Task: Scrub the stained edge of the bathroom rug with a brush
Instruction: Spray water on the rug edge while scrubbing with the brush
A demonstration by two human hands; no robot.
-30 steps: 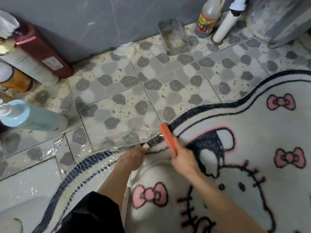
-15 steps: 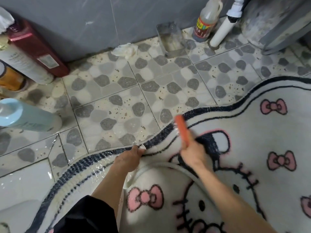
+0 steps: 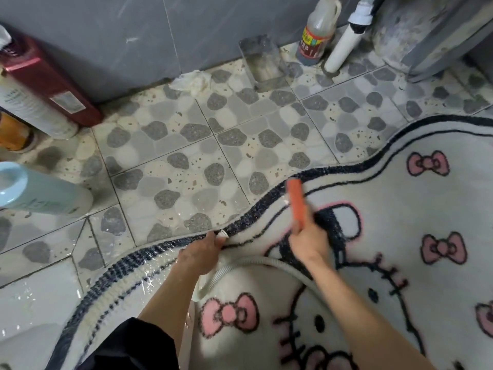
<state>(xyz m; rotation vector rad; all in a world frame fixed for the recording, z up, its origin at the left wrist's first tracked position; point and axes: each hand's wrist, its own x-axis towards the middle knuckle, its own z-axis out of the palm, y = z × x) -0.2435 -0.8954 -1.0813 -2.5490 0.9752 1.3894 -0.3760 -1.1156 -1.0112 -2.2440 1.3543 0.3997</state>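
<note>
A white bathroom rug with pink bows, a cartoon cat and a wavy black border covers the lower right of the floor. My right hand grips an orange brush whose far end lies on the wet black border. My left hand grips the nozzle of a pale hose right at the rug's edge; the hose curves back under my right forearm. Water glistens on the border to the left of my left hand.
Bottles stand at the left: a dark red one, a white one, an amber one and a pale blue one. By the grey wall are crumpled tissue, a clear container, a labelled bottle and a white pipe.
My right hand has carried the brush to the right along the black border over the last second. My left hand has stayed at the rug's edge with the hose.
</note>
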